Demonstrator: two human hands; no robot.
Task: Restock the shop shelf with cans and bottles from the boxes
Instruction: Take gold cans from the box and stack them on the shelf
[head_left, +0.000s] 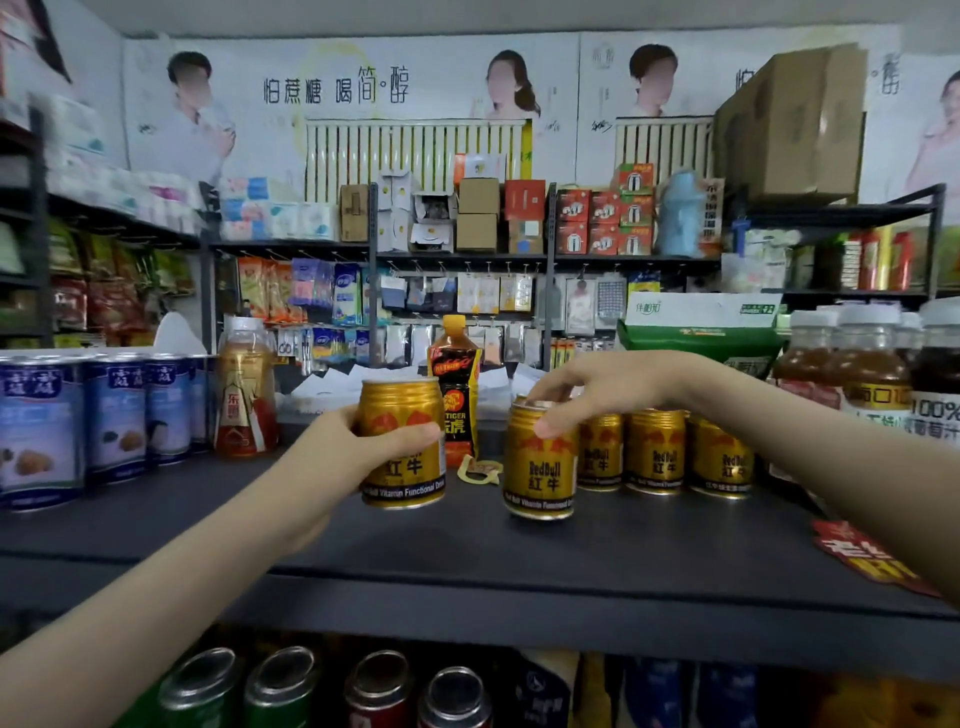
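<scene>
As the hands (337, 452) (597, 387) grip two gold cans (402, 470) (540, 475), three others (601, 454) (655, 454) (722, 460) stand alongside.

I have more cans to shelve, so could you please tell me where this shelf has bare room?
Bare: the shelf front, the patch between the blue cans and the left hand, and the space before the gold row. Crowded: the right end, with juice bottles and a red tag.

"RedBull" on gold cans (540, 470), "TIGER" on orange bottle (458, 415), "100%" on juice bottle (936, 410); "怕蔗糖" on poster (291, 91)
</scene>
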